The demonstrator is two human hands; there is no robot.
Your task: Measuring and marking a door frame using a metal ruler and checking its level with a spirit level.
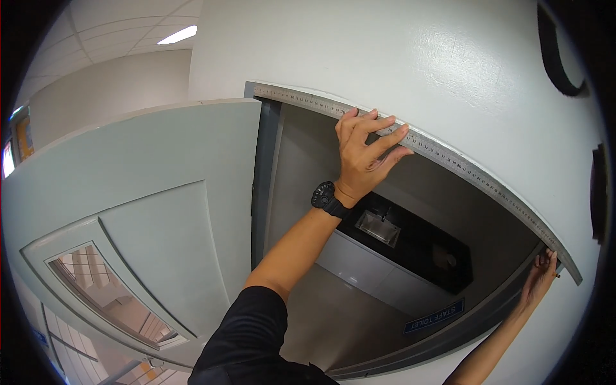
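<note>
A long steel ruler (475, 172) lies along the top edge of the door frame, from the frame's left corner past its right corner. My left hand (369, 144) is near its middle, fingertips pressed on the ruler's face and the thumb under the lower edge. A black watch (328, 199) is on that wrist. Over at the right, my right hand (541, 277) pinches the ruler close to its right end, beside the frame's corner. Part of its grip is hidden by the hand itself.
A pale grey door (147, 192) with a glass panel (112, 292) stands open at the left. Through the doorway are a black counter (420, 240), a metal sink (378, 229) and a blue sign (434, 316). White wall (410, 58) rises above the frame.
</note>
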